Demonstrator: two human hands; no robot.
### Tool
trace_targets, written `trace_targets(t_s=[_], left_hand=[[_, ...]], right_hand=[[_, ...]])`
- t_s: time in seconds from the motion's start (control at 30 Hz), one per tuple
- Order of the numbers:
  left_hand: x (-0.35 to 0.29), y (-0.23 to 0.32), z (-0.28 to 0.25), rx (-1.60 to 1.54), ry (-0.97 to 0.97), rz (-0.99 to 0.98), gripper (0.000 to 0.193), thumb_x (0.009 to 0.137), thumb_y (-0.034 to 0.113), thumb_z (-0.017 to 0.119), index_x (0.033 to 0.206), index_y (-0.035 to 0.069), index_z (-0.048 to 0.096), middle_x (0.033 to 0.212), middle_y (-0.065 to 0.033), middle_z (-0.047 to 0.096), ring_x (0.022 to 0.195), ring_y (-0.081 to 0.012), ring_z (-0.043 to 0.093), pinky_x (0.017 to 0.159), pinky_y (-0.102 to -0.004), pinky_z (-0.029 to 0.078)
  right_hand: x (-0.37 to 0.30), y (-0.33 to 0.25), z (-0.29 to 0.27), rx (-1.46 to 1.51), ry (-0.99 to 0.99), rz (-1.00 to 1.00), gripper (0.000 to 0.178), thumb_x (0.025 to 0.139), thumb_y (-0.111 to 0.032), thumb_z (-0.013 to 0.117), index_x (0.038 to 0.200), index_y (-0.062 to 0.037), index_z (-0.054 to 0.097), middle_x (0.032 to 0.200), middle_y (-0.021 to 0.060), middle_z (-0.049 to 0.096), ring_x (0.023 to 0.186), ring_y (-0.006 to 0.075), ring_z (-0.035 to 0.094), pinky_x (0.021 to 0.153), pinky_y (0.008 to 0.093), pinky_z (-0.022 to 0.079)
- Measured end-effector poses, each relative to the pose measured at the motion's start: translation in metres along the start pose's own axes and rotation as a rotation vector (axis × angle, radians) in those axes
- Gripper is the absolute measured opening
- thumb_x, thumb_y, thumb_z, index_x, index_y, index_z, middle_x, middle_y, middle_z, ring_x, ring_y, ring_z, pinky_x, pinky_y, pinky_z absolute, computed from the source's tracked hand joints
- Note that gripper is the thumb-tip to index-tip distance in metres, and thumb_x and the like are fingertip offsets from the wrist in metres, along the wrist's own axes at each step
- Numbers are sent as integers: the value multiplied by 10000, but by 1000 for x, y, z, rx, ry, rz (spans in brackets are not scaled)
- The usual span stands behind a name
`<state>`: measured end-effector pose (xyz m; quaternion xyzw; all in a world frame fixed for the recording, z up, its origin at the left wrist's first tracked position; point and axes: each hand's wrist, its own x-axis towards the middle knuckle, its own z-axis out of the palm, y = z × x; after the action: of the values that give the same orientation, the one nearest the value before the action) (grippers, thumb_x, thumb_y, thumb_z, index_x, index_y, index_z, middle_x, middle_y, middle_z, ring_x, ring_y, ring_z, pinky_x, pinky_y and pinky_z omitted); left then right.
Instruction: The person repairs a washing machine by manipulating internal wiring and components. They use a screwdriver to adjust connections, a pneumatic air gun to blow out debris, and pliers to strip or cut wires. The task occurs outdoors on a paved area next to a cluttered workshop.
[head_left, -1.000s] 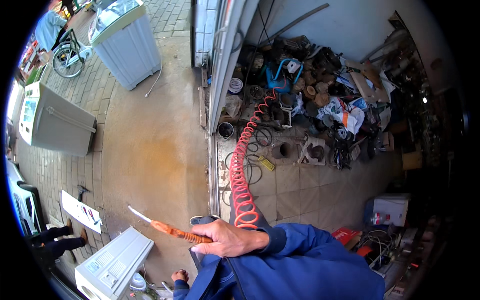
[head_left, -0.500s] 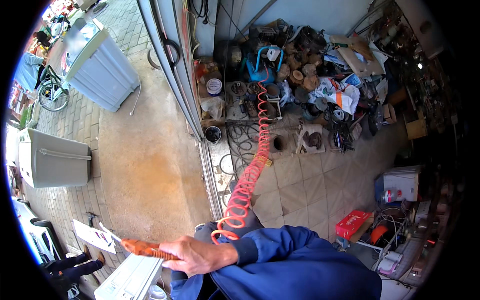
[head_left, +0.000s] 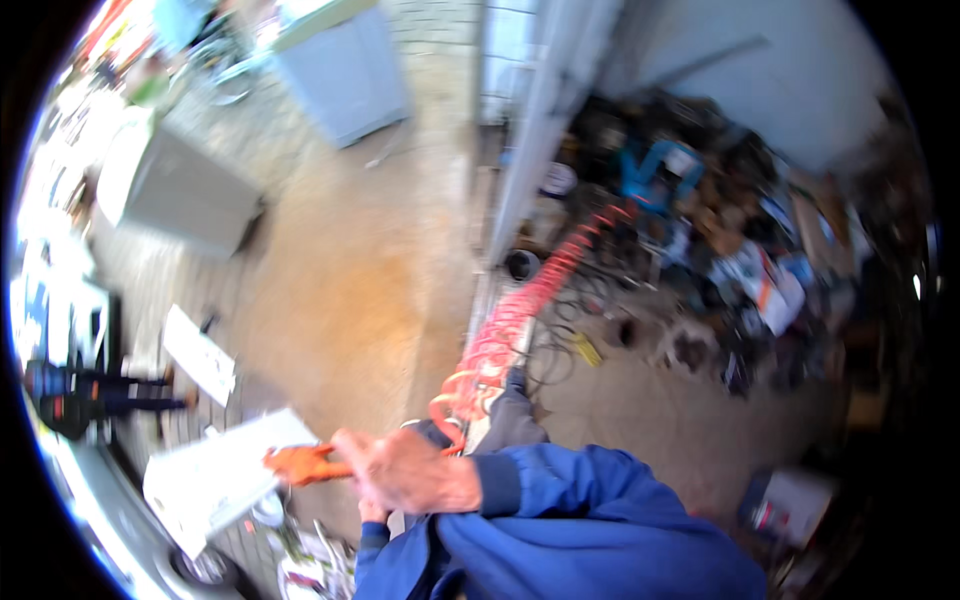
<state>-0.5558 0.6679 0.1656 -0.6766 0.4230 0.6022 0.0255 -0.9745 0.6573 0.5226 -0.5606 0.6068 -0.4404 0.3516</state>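
One hand (head_left: 405, 470) gripping orange nozzle (head_left: 305, 464), coiled hose (head_left: 510, 335)

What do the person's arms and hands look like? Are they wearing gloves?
No gloves: the right hand is bare. Its arm wears a loose, bright blue long sleeve ending in a darker blue ribbed cuff. Lower down, a second blue sleeve with a dark cuff covers the left arm; the left hand is mostly hidden.

- The orange tool (head_left: 303, 463) is blurred; it points left, above a white appliance.
- The coiled orange hose (head_left: 520, 310) stretches from it up toward the cluttered garage.
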Motion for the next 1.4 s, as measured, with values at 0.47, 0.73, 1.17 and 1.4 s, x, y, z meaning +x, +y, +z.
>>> trace_targets(t_s=[0.47,0.73,1.17,1.4], left_hand=[[11,-46,-111,-244,396,-15,244,921,245,665,1024,32,723,845,-102,760,761,-190,727,735,-350,562],[66,59,-229,-218,439,106,248,947,251,646,1026,23,702,833,-92,745,776,-185,709,743,-347,552],[152,171,-414,-721,564,123,191,983,122,612,1092,-25,668,955,-78,713,850,-151,691,802,-301,551],[110,372,-581,-487,925,157,208,957,100,628,1136,2,666,954,-111,721,854,-177,707,792,-296,545]], right_hand=[[153,-41,206,202,-529,341,267,943,-188,714,1130,-1,679,789,19,639,752,86,546,686,275,476],[265,-63,288,96,-608,279,282,933,-211,726,1115,-2,675,723,12,551,679,86,480,624,277,441],[573,4,467,115,-831,261,279,962,-260,676,942,15,632,642,69,510,621,122,459,581,336,429],[674,12,540,86,-923,331,318,961,-273,676,899,33,620,643,85,509,633,127,452,590,346,434]])
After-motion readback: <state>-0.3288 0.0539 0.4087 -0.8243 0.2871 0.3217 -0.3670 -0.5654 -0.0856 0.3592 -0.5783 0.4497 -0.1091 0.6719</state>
